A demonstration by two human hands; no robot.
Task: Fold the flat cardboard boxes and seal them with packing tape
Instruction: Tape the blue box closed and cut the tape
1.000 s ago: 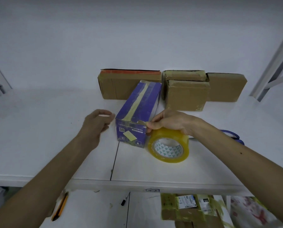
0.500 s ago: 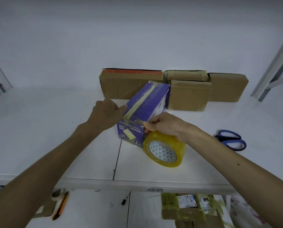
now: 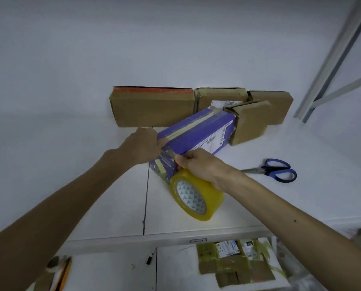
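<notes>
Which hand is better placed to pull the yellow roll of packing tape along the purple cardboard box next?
Right, probably. The right hand grips the yellow roll of packing tape at the near end of the purple cardboard box; the left hand grips that end's left corner, bracing it.

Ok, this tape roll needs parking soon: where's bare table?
Bare tabletop left of the left hand, up to the long brown box; also in front of the scissors, right of the tape roll. Crowded at the back, where brown boxes line up.
</notes>
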